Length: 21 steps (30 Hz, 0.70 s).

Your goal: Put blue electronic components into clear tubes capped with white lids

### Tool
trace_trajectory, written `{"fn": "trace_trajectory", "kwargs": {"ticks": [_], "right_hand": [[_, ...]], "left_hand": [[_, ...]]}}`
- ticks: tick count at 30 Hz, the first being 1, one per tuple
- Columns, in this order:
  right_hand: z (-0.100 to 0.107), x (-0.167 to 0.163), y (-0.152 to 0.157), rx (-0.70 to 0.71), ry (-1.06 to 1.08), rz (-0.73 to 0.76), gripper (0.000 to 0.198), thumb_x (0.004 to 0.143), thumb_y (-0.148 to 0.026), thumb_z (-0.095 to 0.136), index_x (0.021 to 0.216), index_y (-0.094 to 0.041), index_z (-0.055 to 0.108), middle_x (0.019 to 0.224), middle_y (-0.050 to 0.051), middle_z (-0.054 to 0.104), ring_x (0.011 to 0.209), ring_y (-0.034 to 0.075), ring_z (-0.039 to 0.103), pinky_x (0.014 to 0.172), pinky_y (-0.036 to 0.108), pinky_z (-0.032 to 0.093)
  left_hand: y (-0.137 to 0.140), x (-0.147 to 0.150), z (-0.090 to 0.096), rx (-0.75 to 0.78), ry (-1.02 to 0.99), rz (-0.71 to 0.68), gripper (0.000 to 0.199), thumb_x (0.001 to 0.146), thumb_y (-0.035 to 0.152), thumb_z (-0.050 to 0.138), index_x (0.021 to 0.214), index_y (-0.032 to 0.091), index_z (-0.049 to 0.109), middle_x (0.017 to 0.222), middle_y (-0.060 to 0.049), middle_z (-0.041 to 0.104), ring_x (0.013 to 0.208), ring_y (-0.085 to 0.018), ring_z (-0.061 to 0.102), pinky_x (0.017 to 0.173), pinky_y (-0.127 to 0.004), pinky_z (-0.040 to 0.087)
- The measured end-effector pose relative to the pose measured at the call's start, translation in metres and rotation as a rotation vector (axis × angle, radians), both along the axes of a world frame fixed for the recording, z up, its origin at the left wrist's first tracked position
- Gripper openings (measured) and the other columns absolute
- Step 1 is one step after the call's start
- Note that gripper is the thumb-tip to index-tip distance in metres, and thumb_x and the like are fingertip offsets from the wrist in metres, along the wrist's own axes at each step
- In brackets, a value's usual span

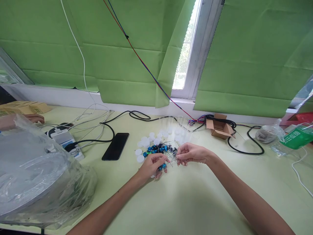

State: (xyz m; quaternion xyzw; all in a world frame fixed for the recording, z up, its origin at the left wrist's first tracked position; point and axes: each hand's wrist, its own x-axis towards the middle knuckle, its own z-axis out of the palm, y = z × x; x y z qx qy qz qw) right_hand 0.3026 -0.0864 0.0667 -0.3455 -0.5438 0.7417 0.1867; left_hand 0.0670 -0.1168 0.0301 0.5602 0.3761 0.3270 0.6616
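Note:
My left hand (154, 164) is closed around a small shiny blue piece (162, 167) with a thin metal wire running from it. The fingers of my right hand (190, 154) pinch together at the wire's far end, a few centimetres to the right; the fine detail there is too small to tell. Just beyond both hands lies a pile of similar blue metallic pieces (154, 149), mixed with black bits and thin wires. Round white caps (138, 152) are scattered to the left of and behind the pile. Clear plastic tubes (180, 121) stand behind it.
A black phone (115, 146) lies left of the pile. Beside it are a power strip (70, 145) and cables. A large plastic-wrapped roll (31, 182) takes up the left. Another person's hand (34, 118) rests behind it. A small open cardboard box (220, 129) and bottle (293, 140) are right.

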Motion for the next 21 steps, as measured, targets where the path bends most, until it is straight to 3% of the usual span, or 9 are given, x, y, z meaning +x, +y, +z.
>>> {"fn": "trace_trajectory", "kwargs": {"ticks": [21], "right_hand": [[-0.0067, -0.0012, -0.0002, 0.07, -0.036, -0.002, 0.036, 0.066, -0.042, 0.084, 0.07, -0.013, 0.062, 0.068, 0.005, 0.071, 0.052, 0.008, 0.056, 0.049, 0.021, 0.041]], "left_hand": [[-0.0005, -0.0001, -0.0006, 0.024, 0.039, -0.01, 0.043, 0.083, 0.058, 0.059, 0.078, 0.015, 0.059, 0.06, -0.003, 0.065, 0.031, -0.008, 0.047, 0.03, -0.019, 0.032]]}}
